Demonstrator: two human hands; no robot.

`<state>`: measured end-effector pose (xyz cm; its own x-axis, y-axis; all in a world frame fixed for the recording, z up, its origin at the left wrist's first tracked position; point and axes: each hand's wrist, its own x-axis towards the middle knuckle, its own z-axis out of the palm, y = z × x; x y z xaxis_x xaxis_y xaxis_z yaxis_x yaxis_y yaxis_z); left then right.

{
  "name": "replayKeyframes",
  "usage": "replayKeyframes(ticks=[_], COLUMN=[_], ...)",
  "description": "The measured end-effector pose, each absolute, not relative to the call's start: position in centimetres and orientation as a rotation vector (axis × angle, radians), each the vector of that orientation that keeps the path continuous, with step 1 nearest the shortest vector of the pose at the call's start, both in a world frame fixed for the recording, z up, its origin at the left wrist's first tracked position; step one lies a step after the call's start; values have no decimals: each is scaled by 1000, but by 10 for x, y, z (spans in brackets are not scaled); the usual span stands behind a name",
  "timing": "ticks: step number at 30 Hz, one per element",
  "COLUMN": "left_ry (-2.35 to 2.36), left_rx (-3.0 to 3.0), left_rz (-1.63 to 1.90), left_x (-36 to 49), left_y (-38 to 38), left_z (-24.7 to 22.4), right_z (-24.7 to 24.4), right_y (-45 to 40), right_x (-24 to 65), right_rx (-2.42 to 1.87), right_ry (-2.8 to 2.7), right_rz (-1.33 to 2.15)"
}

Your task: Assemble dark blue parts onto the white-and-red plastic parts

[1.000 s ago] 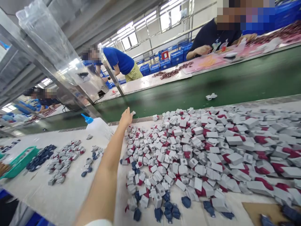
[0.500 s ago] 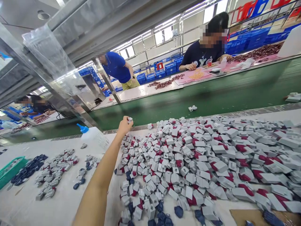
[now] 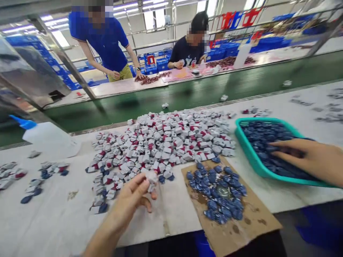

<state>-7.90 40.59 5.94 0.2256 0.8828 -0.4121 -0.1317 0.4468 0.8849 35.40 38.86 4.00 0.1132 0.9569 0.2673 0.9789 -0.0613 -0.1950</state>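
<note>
My left hand [image 3: 131,194] is shut on a small whitish piece [image 3: 151,177], blurred by motion, just above the near edge of a large pile of small grey-white blocks with red marks [image 3: 160,142]. My right hand [image 3: 308,160] lies in a teal plastic basket [image 3: 254,159], resting on a heap of dark blue parts [image 3: 264,142]. Its fingertips are partly sunk among them. More dark blue parts [image 3: 219,192] lie on a brown cardboard sheet [image 3: 257,228] between my hands.
A white glue bottle with a blue nozzle [image 3: 45,137] stands at the left of the white-covered table [image 3: 53,225], near small mixed heaps [image 3: 34,182]. A green conveyor belt [image 3: 171,98] runs behind. Two co-workers [image 3: 104,39] work beyond it, among blue crates [image 3: 219,55].
The view has swung right, bringing the basket and cardboard into sight. My left hand has come back from the pile's far edge towards me, still holding the small piece. My right hand has appeared in the basket.
</note>
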Motion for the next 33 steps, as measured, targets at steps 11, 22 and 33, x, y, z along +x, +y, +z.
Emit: replayKeyframes(ticks=[11,22,33], left_ry=[1085,1081,1040], left_rx=[975,985,1006], left_rz=[969,908,862], left_x=[-28,-28,-31], left_y=[372,376,374], left_z=[-1,6,5], right_z=[30,71,31], right_y=[408,374,357], right_x=[372,285,242], right_rx=[-1824,-1808,-1531], right_ry=[-2164,-1974,-2318], right_rz=[-355,64,656])
